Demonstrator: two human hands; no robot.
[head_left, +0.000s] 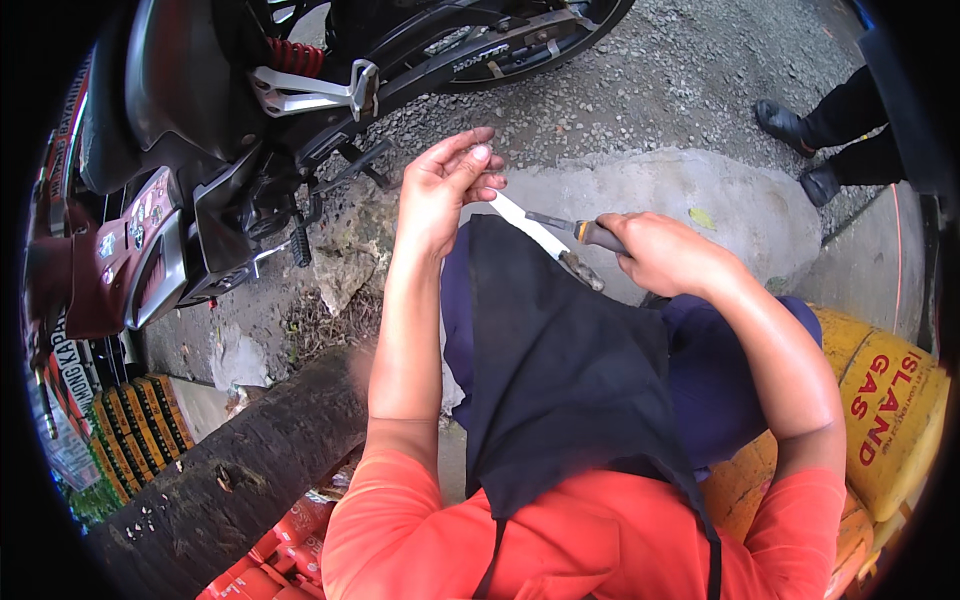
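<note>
Yellow gas cylinders point(860, 370) stand beside the person's right side, smooth, round-shouldered and scuffed, with dark red lettering; their contents are hidden. Red containers point(290, 550) sit beyond the log point(230, 480) on the left, only partly in view. Yellow crates point(140, 430) with dark slots are stacked farther left; what they hold is too small to tell.

The stick point(545, 240), slim, pale and straight, slants in the air above the near edge of the concrete point(640, 190) and the upper edge of the apron point(570, 370). Its lower end is a rough, dark, lumpy tip. The left grip point(468, 170) is closed on its upper end, thumb against curled fingers. The right grip point(640, 245) is wrapped around the dark handle of a knife point(595, 235), whose narrow, dull blade points left and crosses or meets the stick; whether it touches cannot be told.

The apron is black cloth, softly creased, over dark blue trousers point(715, 385) and an orange-red shirt point(590, 530). The log has coarse, cracked, dark bark. A yellowish leaf point(702, 217) lies toward the right part of the smooth grey concrete, with loose gravel point(640, 100) past its far edge. A red-and-black motorbike point(190, 180) with a red coil spring stands at left; another person's dark boots point(785, 125) are at right.
</note>
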